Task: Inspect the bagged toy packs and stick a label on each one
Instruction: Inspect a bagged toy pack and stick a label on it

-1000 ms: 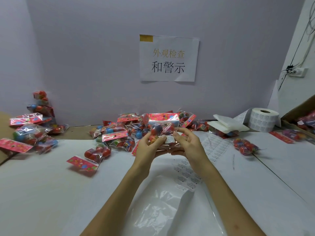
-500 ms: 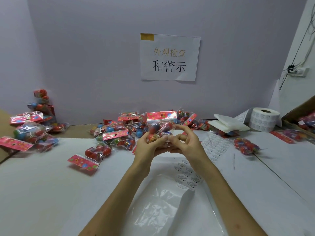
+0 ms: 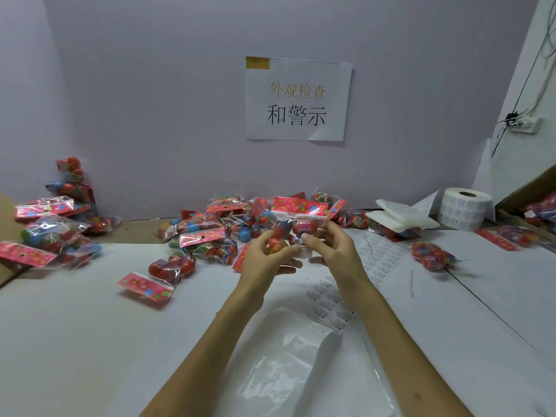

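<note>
Head view: white table [image 3: 90, 341] against a lilac wall, with a paper sign [image 3: 298, 97] upper centre and a power strip [image 3: 525, 124] upper right. Pack pile [image 3: 210, 233] mid-frame by the wall, second heap [image 3: 51, 233] at left edge. Label roll [image 3: 464, 209] and cardboard box [image 3: 523, 194] at right, label sheet [image 3: 331, 305] lower centre.

Held pack [image 3: 296, 218] is in the air at centre, header up. Left hand [image 3: 264, 266] grips its lower left, fingers curled. Right hand [image 3: 337, 254] pinches lower right, thumb in front. White patch at its bottom is probably the label [image 3: 304, 251], but it's blurred.

Versus 0.5 s ago: hands were pressed together; now the right fingers spread wider.
</note>
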The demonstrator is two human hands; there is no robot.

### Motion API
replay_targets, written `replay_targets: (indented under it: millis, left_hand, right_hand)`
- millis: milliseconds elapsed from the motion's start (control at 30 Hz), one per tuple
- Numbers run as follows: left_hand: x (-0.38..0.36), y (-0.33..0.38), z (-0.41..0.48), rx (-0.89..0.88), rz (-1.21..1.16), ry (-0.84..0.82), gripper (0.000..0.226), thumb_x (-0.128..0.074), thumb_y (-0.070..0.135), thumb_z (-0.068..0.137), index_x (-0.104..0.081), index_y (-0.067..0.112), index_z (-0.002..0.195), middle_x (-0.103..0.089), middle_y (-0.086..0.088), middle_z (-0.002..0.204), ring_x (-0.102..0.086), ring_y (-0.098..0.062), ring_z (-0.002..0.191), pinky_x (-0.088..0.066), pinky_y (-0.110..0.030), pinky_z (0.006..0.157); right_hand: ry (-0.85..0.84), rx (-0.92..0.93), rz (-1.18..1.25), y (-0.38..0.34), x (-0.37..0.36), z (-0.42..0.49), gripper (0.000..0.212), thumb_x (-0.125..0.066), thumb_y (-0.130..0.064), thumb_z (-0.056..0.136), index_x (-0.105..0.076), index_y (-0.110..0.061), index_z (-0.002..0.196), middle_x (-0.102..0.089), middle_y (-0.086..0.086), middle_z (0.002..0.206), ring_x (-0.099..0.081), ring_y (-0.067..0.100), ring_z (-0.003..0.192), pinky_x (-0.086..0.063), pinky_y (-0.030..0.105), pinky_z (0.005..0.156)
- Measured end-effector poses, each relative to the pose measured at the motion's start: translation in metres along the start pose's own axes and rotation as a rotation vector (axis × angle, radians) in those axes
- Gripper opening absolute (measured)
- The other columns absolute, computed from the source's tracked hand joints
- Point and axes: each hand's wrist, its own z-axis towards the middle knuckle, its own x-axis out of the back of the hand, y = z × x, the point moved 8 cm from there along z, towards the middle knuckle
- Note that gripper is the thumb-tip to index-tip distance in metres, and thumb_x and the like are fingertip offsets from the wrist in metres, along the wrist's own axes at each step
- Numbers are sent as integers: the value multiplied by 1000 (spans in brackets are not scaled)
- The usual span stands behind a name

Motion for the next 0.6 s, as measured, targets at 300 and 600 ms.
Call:
replay_targets:
  millis: [300,600]
  left_hand:
    - [-4,-1,-4,-8,44,-53,35,-76,13,89,-63,11,122,-76,-14,96,-75,-24,75,-63,-33,75]
    - [-6,-6,-3,17,44,-84,32,-79,19,87,-66,16,115,-77,-12,97,-77,-25,84,-62,-30,71]
  right_hand:
    - [16,-58,54,5,5,-1,32,-79,-18,87,-64,-13,115,-75,11,104,-73,28,99,-57,51,96]
    - [34,-52,-23,8,11,4,39,-87,-19,78,-64,-18,109,-77,2,96,-75,17,90,-61,37,86]
